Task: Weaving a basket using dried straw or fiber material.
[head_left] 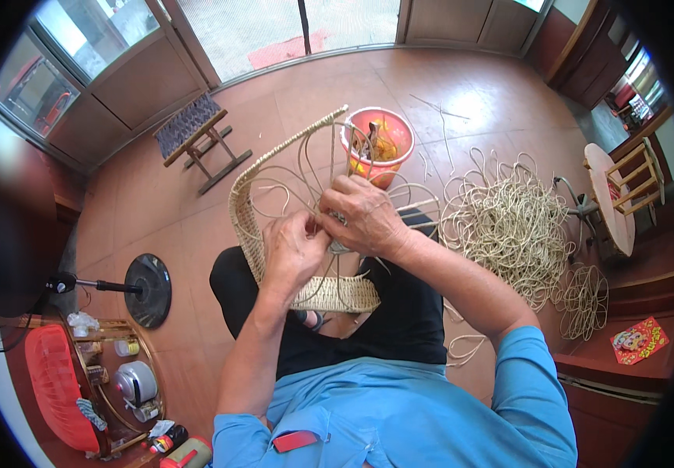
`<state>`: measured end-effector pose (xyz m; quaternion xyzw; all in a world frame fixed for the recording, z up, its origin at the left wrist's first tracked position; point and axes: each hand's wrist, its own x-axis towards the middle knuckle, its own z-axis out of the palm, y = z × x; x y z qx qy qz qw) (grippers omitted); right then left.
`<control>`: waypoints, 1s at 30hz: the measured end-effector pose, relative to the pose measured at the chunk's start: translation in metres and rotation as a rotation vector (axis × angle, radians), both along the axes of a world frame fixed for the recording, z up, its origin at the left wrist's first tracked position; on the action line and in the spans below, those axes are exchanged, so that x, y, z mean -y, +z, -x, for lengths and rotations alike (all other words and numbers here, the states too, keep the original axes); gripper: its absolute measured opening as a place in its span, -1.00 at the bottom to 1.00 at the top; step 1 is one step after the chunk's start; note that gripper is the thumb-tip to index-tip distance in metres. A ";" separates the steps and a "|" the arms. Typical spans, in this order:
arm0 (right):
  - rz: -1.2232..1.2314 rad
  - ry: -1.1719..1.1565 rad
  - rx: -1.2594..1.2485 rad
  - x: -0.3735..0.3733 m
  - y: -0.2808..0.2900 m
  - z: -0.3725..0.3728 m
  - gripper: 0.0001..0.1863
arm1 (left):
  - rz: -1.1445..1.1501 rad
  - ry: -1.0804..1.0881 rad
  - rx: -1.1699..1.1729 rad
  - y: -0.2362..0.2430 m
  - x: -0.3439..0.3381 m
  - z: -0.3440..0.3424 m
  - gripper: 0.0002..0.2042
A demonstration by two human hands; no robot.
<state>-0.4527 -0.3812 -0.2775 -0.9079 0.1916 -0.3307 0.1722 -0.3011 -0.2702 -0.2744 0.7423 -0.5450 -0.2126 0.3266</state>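
A frame of thin rods, partly woven with pale cord (338, 294), lies across my lap, its finished band curving along the left and near sides. Over its middle my left hand (294, 246) and my right hand (360, 214) meet, fingertips almost touching. Both are closed in a pinch. Loose loops of pale cord (276, 189) come out beside the fingers, though the bit between the fingertips is mostly hidden. Just beyond my right hand stands a red bucket (401, 131) with orange-yellow and dark things in it.
To the right a big tangled heap of cord (508, 234) covers the floor, with a smaller coil (584, 302) beside it. A low patterned stool (190, 126) stands far left. A fan's round black base (148, 291) and a rack with pots (135, 382) are at the left.
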 end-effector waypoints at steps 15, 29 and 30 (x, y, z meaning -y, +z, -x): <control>-0.022 0.040 -0.014 -0.002 0.001 0.002 -0.82 | 0.297 -0.021 0.931 0.005 -0.012 0.022 -0.85; 0.048 0.050 -0.044 0.005 -0.005 0.002 -0.80 | -0.024 0.008 0.103 0.004 -0.017 0.014 -0.68; 0.032 0.072 -0.050 0.005 -0.005 -0.002 -0.79 | -0.026 0.031 0.000 0.004 -0.020 0.009 -0.69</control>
